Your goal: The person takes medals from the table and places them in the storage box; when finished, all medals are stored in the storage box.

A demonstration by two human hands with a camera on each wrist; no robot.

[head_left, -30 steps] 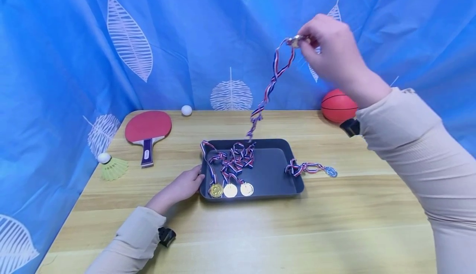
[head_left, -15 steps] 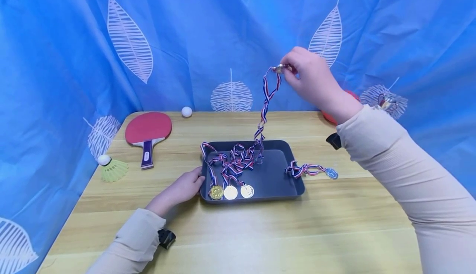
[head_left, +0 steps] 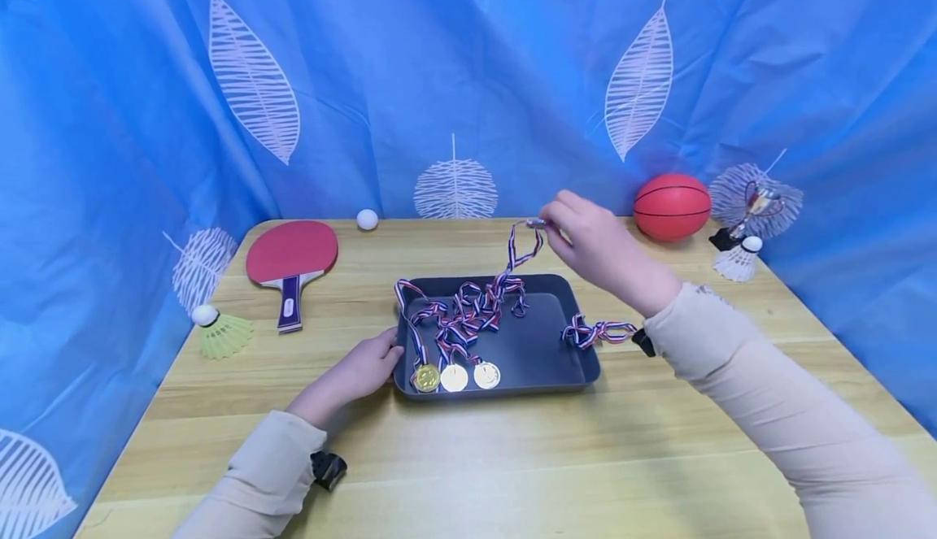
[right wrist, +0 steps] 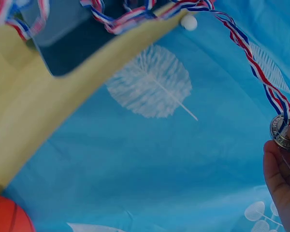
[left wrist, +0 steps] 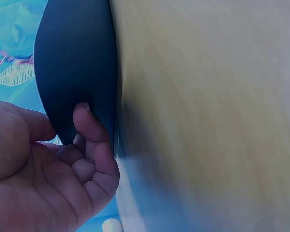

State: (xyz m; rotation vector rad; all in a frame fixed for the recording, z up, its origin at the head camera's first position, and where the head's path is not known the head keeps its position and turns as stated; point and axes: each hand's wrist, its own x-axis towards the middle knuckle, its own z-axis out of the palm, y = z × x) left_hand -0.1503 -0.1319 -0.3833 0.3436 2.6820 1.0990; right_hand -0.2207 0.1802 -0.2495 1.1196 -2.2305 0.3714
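My right hand (head_left: 596, 242) pinches a metal medal (right wrist: 280, 133) between thumb and fingers above the far side of a dark grey tray (head_left: 545, 340). From it a red, white and blue ribbon (head_left: 521, 261) drops into the tray, its lower end touching other ribbons. At the tray's left end, my left hand (head_left: 362, 368) grips the rim, fingers curled against the outer wall in the left wrist view. Three medals, a gold one (head_left: 426, 377), a pale one (head_left: 454, 377) and another pale one (head_left: 486, 375), lie along the near side. Their ribbons (head_left: 461, 328) bunch up behind them.
Another ribbon (head_left: 611, 330) hangs over the tray's right rim, its medal hidden by the right wrist. Leftward lie a red table tennis bat (head_left: 293, 254), a white ball (head_left: 368, 219) and a yellow shuttlecock (head_left: 222, 332). Back right are a red basketball (head_left: 672, 207), trophy (head_left: 757, 206) and white shuttlecock (head_left: 739, 260).
My right hand has come down and to the left with the medal, and more of its ribbon has settled into the tray. The left hand and the tray have stayed put.
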